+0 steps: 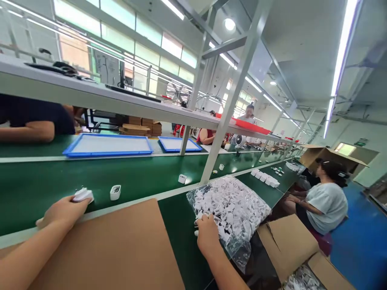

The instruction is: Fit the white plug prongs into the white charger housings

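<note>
My left hand (65, 211) is closed round a white plastic housing (83, 195) with small metal pins on top, held at the near edge of the green conveyor belt (145, 177). To its right a similar open white housing (115, 192) stands on the belt, and another white housing (182, 179) lies farther along. My right hand (208, 231) has its fingers curled at the left edge of a clear plastic bag (242, 245). Small white plastic parts (231, 201) fill the bag. White bits show beside the right fingers, which partly hide them.
A brown cardboard sheet (115, 249) lies in front of me. Blue-rimmed trays (109, 153) stand beyond the belt under a shelf with metal posts (225, 121). On the right are an open carton (290, 241), a row of white housings (264, 178) and a seated co-worker (326, 201).
</note>
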Available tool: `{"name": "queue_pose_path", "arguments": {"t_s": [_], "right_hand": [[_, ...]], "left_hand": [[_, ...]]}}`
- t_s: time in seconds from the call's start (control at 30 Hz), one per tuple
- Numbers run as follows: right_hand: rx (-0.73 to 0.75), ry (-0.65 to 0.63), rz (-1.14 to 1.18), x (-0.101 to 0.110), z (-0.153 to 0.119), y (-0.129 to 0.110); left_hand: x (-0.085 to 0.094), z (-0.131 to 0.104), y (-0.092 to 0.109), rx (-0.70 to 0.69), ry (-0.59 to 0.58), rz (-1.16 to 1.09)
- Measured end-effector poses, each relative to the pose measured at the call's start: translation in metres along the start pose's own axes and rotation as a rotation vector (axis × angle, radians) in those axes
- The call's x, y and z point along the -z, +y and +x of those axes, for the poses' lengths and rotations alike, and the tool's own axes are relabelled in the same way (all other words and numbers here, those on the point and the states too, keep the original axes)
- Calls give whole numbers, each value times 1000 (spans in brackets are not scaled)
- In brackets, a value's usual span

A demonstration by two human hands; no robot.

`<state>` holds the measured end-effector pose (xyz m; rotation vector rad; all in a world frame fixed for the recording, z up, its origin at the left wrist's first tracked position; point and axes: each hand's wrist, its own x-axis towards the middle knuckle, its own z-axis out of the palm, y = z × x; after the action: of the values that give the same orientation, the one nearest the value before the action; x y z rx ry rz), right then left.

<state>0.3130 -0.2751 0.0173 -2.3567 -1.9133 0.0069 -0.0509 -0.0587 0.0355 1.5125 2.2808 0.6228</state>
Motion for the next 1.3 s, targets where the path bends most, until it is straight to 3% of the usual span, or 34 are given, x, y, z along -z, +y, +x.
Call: {"name": "queue_pose_path", "arguments": {"t_s": [0.07, 0.1, 0.17, 0.2, 0.27, 0.4, 0.47, 0.53, 0.6, 0.7, 0.83, 0.93, 1.0, 1.17, 1.3], "right_hand": [[1, 21, 1, -4, 1, 3], [8, 48, 1, -7, 0, 3], [39, 123, 13, -14, -4, 0], [59, 168, 30, -18, -6, -2], [99, 266, 103, -24, -10, -9], [168, 395, 566, -29, -15, -22], [113, 316, 1044, -27, -15, -26], [-40, 125, 1525, -23, -13, -27], [-126, -17, 1665, -21, -9, -26], [-188, -161, 1727, -19, 2, -26], [-204, -309, 1729, -13, 22, -37], [-146, -355, 1701, -4, 37, -58], [-79, -340, 1663, 0, 43, -75], [128, -182, 1395, -9, 42, -111], [180, -156, 1351, -25, 33, -113]], "left_hand": [[-2, -11, 5, 103, 155, -25], [-4, -19, 8, 85, 270, -55], [-5, -34, 16, -97, 405, -69], [-5, -38, 20, -200, 375, -42], [-2, -42, 27, -288, 202, 68], [10, -36, 41, -213, -31, 200], [15, -37, 46, -212, -49, 206], [16, -44, 49, -264, -26, 178], [9, -56, 50, -394, -25, 93], [-11, -80, 45, -515, -130, -12], [-34, -127, 24, -669, -262, -152], [-43, -163, 1, -805, -317, -185], [-47, -178, -13, -817, -336, -220], [-57, -182, -33, -735, -310, -425], [-61, -174, -33, -760, -354, -503]]}}
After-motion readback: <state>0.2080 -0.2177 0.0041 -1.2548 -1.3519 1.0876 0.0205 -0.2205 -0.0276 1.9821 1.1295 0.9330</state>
